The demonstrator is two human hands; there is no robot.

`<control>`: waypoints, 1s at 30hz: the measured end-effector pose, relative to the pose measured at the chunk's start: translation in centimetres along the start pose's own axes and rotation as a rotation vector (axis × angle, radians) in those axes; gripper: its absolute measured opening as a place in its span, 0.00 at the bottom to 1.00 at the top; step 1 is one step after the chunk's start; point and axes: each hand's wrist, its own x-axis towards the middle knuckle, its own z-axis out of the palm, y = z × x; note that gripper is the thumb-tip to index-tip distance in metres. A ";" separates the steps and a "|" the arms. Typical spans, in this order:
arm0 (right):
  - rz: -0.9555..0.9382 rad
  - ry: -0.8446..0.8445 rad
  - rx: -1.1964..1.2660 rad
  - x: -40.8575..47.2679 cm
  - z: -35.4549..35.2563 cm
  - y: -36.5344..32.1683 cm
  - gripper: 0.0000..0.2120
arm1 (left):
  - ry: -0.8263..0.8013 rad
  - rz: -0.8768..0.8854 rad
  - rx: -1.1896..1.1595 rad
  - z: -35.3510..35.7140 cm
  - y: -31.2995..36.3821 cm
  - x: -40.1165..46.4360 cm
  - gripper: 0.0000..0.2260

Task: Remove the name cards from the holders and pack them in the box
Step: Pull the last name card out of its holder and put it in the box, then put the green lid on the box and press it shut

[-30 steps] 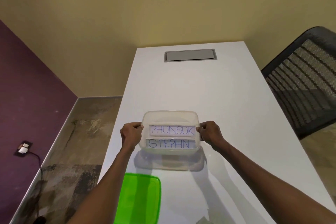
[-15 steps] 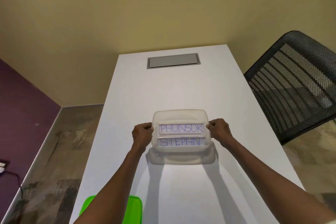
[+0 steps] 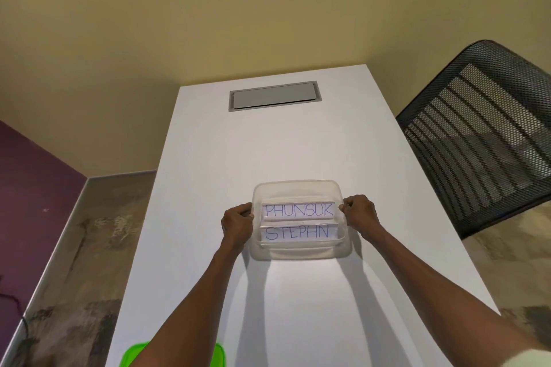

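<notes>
- Head view: my left hand [image 3: 237,225] grips the left rim of the clear plastic box [image 3: 300,252], fingers curled round its edge.
- My right hand [image 3: 359,214] grips the right rim the same way, fingers [image 3: 346,208] bent over the edge and thumb tucked against the wall.
- The box sits between my two hands, out over the middle of the white bench [image 3: 298,152]; I cannot tell whether its base rests on the bench or is held just off it.
- Inside the box are two name cards in clear holders, one behind the other: the far card [image 3: 299,210] reads PHUNSUK, the near card [image 3: 297,233] reads STEPHN, both in blue handwriting and facing me.
- Both cards stand tilted back in the holders, running the width of the box.
- A bright green lid [image 3: 176,355] lies at the near edge of the bench, partly covered by my left forearm.
- A grey cable hatch [image 3: 274,95] is set flush in the far end of the bench.
- A black mesh office chair [image 3: 483,134] stands to the right of the bench.
- A yellow wall is behind, with a purple wall at left.
</notes>
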 end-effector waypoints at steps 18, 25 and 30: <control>0.107 0.018 0.146 0.4 0.1 0.4 0.24 | 0.044 0.032 0.080 -0.4 -0.7 0.0 0.11; 0.180 0.261 0.254 -2.1 0.7 1.0 0.21 | 0.112 -0.042 0.017 -5.1 -4.3 -1.3 0.08; 0.144 0.351 0.253 -5.9 2.6 1.2 0.16 | 0.155 -0.077 -0.049 -9.4 -7.0 -3.3 0.09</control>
